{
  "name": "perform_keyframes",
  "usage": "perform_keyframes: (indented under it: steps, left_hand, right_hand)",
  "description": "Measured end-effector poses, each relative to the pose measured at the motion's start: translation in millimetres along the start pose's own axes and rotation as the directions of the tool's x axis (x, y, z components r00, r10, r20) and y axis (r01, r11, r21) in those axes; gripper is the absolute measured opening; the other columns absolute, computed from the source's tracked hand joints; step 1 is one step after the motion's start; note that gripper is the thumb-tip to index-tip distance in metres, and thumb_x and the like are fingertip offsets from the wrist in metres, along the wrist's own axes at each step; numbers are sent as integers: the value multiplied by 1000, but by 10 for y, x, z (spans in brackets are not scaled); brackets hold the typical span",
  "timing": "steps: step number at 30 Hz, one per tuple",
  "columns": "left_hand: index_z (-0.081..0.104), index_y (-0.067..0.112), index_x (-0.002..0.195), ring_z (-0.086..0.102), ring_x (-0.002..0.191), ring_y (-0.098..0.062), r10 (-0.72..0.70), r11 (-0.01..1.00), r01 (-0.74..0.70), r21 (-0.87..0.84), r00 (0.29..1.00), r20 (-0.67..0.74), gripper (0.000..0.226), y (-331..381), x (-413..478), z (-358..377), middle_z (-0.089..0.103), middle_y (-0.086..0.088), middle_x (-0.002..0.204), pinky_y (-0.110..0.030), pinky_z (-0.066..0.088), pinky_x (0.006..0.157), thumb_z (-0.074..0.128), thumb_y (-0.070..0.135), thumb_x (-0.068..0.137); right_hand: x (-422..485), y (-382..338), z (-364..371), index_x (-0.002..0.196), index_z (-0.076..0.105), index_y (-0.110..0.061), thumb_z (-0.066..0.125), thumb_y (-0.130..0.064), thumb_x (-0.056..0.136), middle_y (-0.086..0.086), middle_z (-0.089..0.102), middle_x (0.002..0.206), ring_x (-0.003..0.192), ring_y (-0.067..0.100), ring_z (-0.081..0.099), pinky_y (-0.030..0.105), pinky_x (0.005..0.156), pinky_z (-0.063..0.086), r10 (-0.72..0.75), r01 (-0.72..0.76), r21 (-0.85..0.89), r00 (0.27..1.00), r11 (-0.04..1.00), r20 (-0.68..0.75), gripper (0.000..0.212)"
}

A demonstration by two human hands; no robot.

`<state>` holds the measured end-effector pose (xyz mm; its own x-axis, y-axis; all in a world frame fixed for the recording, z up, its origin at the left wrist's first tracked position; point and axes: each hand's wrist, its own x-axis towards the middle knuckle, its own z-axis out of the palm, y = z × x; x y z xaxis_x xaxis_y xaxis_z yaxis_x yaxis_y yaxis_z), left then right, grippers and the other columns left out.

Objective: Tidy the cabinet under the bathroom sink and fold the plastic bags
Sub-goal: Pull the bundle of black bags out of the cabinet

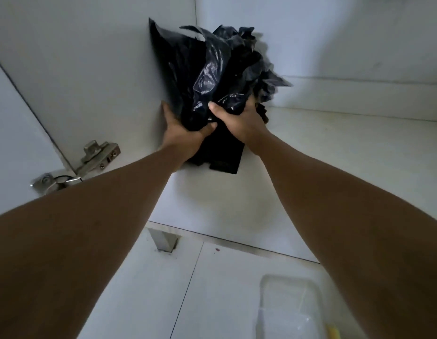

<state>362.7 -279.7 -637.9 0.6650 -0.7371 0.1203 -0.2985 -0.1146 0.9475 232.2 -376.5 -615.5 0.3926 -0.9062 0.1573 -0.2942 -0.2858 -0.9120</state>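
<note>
Both of the person's arms reach deep into the open cabinet (310,167), whose white base panel shows bare to the right of the hands. In its back left corner sits a crumpled bundle of black plastic bags (212,69), glossy and loosely bunched. It is pushed up against the left side wall (102,69), and its ragged top stands well above the hands.

The left hand (180,135) grips the lower left of the bundle, fingers running up between plastic and wall, thumb curled across the front. The right hand (239,121) clutches the lower right, its thumb pressed into the shiny film and its fingers wrapped out of sight round the far side. The two thumbs nearly meet at the front.

Beneath the wrists a flatter, squared black piece (224,160) lies on the cabinet base, touching the bundle above; whether it is part of the same bag I cannot tell.

A metal hinge (100,155) joins the side wall to the opened door (12,143) at the left. Below the cabinet's front edge a metal leg (163,238) stands on the pale floor tiles (144,289).

Near the right forearm, a clear plastic tub (266,285) rests on the tiles. It holds something whitish and crumpled, blurred, and a yellow object (333,332) at its lower corner.
</note>
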Motion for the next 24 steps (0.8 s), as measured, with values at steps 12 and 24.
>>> perform_keyframes:
  steps: [12,24]
  left_hand:
    - [67,27,112,67,105,-30,115,904,-117,412,993,30,52,-77,-155,36,71,-7,107,-45,51,99,59,43,63]
    - [60,36,93,63,90,-20,137,872,-134,471,990,27,44,5,-1499,-365,65,5,96,-38,59,81,64,48,51]
  right_hand:
    - [-279,147,241,99,66,-24,57,-39,89,6,68,106,91,25,64,29,74,44,-256,266,-199,964,943,75,20]
    - [-1652,-138,-83,117,63,-9,48,-29,80,13,56,129,116,38,51,44,91,47,-300,359,-314,928,879,221,44]
